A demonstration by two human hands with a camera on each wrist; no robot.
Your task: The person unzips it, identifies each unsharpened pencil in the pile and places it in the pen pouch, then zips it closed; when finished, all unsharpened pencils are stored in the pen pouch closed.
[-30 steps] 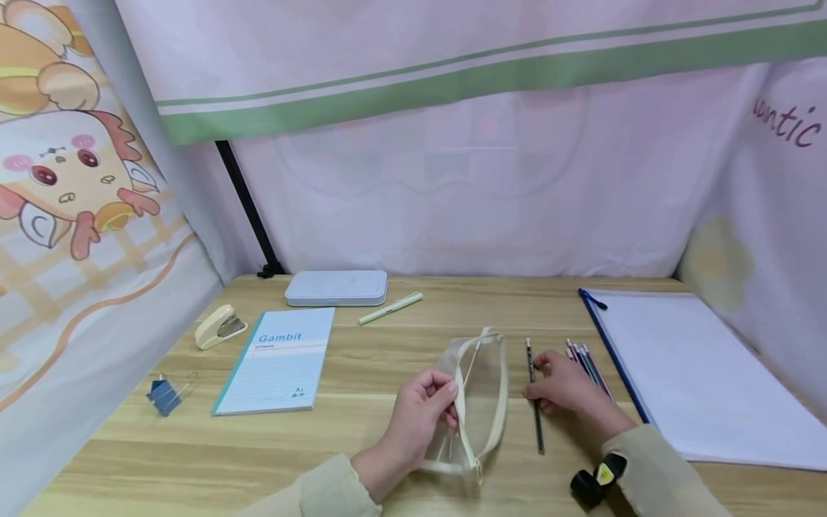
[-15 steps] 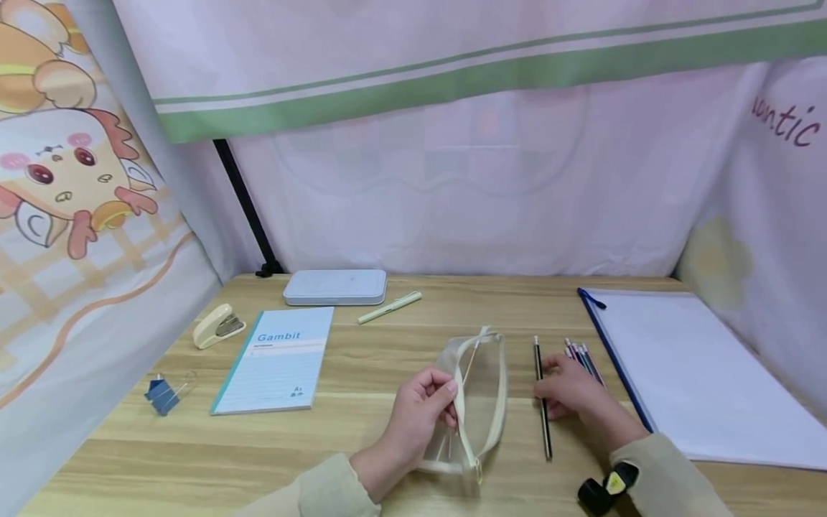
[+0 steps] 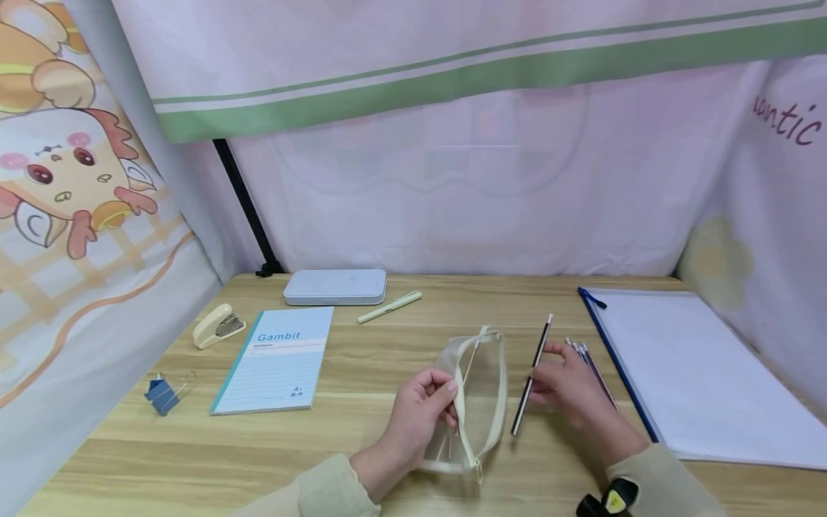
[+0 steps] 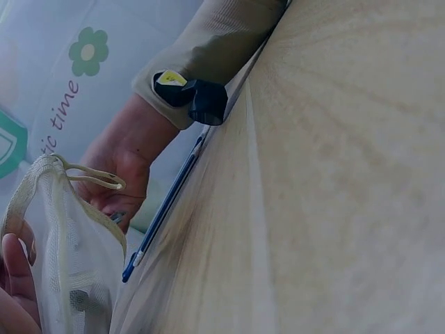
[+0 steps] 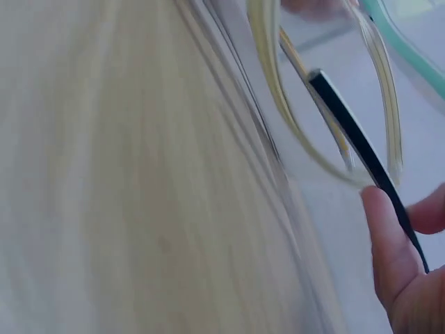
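Observation:
A see-through mesh pencil pouch (image 3: pixel 486 391) with cream zipper edges stands with its mouth open near the front middle of the table. My left hand (image 3: pixel 423 406) pinches its left rim. Inside the pouch lies a thin pencil (image 5: pixel 316 97), partly seen through the mesh. My right hand (image 3: pixel 568 380) holds a dark pencil (image 3: pixel 533 373) between thumb and fingers, tilted and just right of the pouch. In the right wrist view the dark pencil's blunt end points at the pouch opening. Several more pencils (image 3: pixel 599 373) lie beyond the right hand, partly hidden by it.
At the right lies a white, blue-edged zip folder (image 3: pixel 704 373). To the left are a Gambit notebook (image 3: pixel 278 359), a cream stapler (image 3: pixel 220 327) and a blue binder clip (image 3: pixel 161 396). Farther back sit a pale flat case (image 3: pixel 336 287) and a light green pen (image 3: pixel 390 307).
The right hand has lifted the dark pencil off the table and tilted it, its lower end swinging left toward the pouch. The left hand and pouch have stayed put.

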